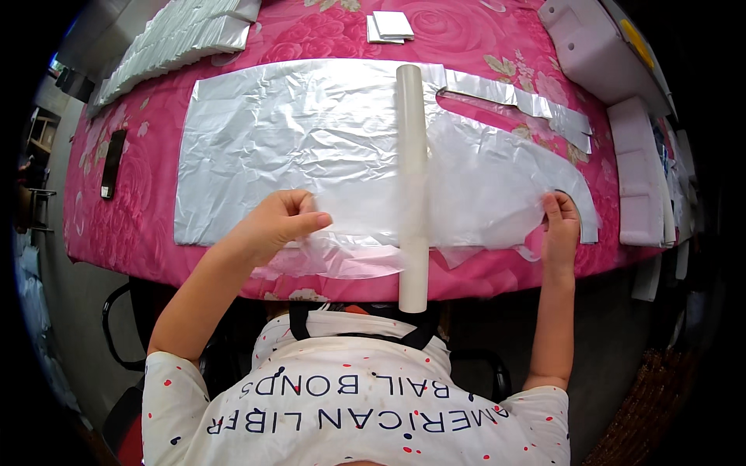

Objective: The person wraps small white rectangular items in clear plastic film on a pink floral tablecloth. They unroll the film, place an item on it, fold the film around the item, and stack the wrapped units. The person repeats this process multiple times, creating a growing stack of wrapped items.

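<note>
A thin, see-through plastic film (474, 186) spreads out in front of me, blurred in places. My left hand (284, 221) pinches its near left part, thumb against curled fingers. At the right, my right hand (558, 217) pinches the film's other side, beside a curved strap end of the sheet below. That silvery plastic sheet (287, 140) lies flat and wrinkled, with two strap-like strips at its right end. Across its middle rests a long off-white tube (413, 186), its near end sticking out past the table edge. Some film hangs near the front edge.
A pink flowered cloth (326, 39) covers the table. A stack of folded silvery packets (183, 43) stands far left; two small folded packets (390, 27) lie at the back. White foam boxes (641, 171) line the right edge. A dark narrow object (113, 163) lies left.
</note>
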The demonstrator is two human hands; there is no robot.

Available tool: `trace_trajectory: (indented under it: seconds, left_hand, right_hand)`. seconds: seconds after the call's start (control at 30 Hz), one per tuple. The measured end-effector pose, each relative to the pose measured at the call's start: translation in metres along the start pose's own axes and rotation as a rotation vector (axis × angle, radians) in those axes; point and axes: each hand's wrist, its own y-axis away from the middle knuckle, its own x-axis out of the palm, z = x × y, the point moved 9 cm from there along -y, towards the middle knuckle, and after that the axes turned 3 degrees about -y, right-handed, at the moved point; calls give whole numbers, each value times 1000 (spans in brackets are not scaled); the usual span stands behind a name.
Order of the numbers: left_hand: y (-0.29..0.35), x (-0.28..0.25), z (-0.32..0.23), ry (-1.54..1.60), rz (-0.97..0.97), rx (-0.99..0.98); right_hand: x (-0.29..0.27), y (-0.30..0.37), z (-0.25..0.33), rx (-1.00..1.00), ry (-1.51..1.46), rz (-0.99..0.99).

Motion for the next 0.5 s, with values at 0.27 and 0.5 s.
trace_trajectory:
  seconds: [0.27,0.5]
  left_hand:
    - [39,-138,24,-58,-311,-148]
    - [51,-228,-10,-793,-593,22]
  right_hand:
    - [-124,29,78,-445,349,-563]
    - [136,122,10,25,727,546]
